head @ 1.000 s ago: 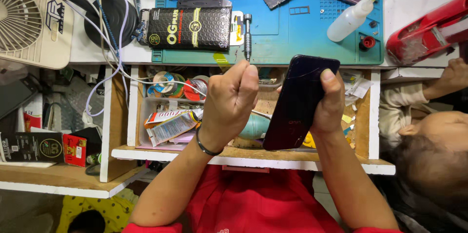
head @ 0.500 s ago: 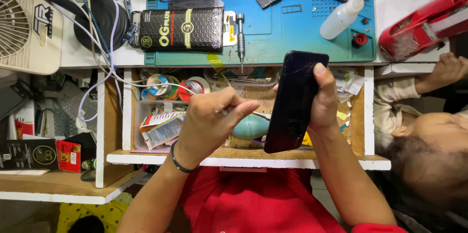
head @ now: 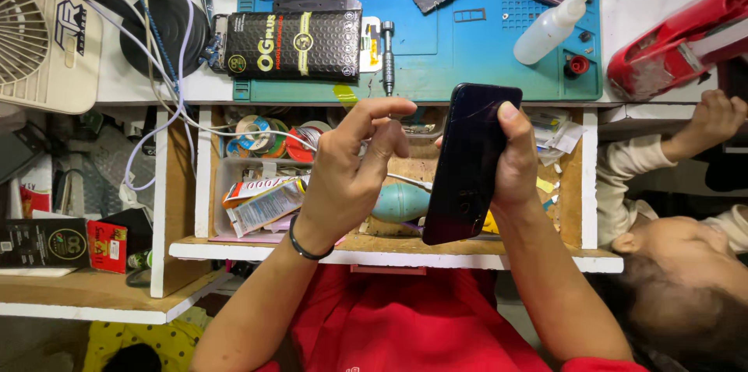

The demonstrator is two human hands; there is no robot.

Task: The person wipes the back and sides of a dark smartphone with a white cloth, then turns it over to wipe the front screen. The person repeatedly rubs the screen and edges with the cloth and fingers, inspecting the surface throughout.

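Hands, two: right hand (head: 516,158) gripping one black phone (head: 470,162), left hand (head: 351,173) beside

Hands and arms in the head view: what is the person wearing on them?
Both forearms are bare, with no gloves or rings that I can make out. The left hand has a thin black band around its wrist. The right hand has nothing on its wrist. Red short sleeves show only at the frame's bottom edge.
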